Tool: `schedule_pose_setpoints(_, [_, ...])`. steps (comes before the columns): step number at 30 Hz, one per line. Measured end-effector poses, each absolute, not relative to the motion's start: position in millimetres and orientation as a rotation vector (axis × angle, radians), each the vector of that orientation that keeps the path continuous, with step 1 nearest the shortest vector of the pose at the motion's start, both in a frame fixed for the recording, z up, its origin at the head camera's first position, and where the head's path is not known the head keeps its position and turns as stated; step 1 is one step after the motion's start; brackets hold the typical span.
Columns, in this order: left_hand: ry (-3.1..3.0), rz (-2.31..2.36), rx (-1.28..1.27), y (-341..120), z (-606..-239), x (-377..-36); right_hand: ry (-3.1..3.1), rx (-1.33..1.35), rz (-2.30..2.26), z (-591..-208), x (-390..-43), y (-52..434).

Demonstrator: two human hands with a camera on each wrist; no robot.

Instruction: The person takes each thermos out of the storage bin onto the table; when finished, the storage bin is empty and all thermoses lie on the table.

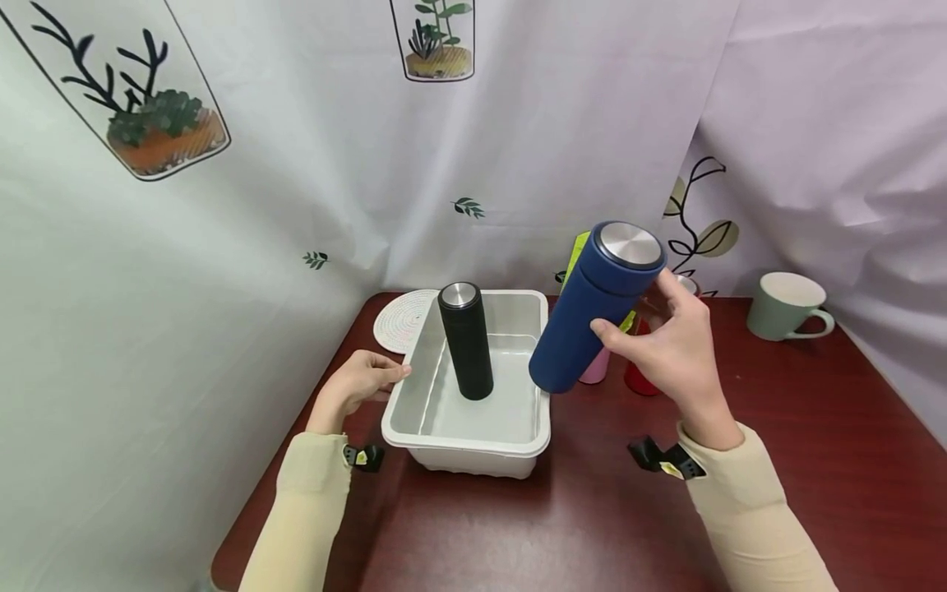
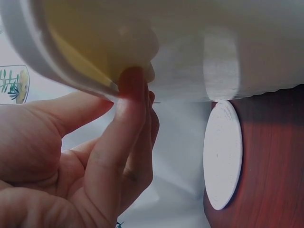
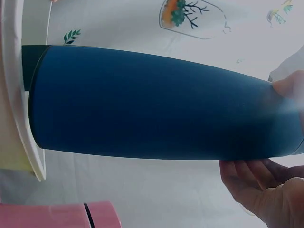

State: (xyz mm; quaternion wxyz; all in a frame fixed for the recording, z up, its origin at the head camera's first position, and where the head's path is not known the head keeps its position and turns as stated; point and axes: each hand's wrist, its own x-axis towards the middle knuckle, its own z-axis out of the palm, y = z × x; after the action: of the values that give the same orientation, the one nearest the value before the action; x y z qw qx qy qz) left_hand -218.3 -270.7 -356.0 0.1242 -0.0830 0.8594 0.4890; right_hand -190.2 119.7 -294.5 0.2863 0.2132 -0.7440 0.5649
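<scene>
My right hand point(image 1: 669, 341) grips a blue thermos flask point(image 1: 588, 316) with a silver lid, thumb on the near side and fingers behind. The flask is tilted, its base beside the right rim of a white plastic basin point(image 1: 481, 448). In the right wrist view the blue flask point(image 3: 142, 104) fills the middle, fingers point(image 3: 251, 178) along its upper part. At the left rim, my left hand point(image 1: 362, 381) pinches the basin edge between thumb and fingers; the left wrist view shows the fingertips point(image 2: 129, 90) under the rim. A black thermos flask point(image 1: 468, 345) stands inside the basin.
Behind the blue flask are a pink object point(image 1: 594, 367), a red one point(image 1: 642, 380) and something yellow-green point(image 1: 579, 249), all partly hidden. A green mug point(image 1: 786, 308) stands at the back right. A round white mat point(image 1: 395, 322) lies behind the basin, near the patterned curtain.
</scene>
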Motion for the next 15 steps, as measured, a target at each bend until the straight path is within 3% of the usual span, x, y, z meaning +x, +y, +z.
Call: schedule_pose_setpoints(15, [2.504, 1.431, -0.235, -270, -356, -219, -2.066, 0.442, 1.486, -312, -192, 140])
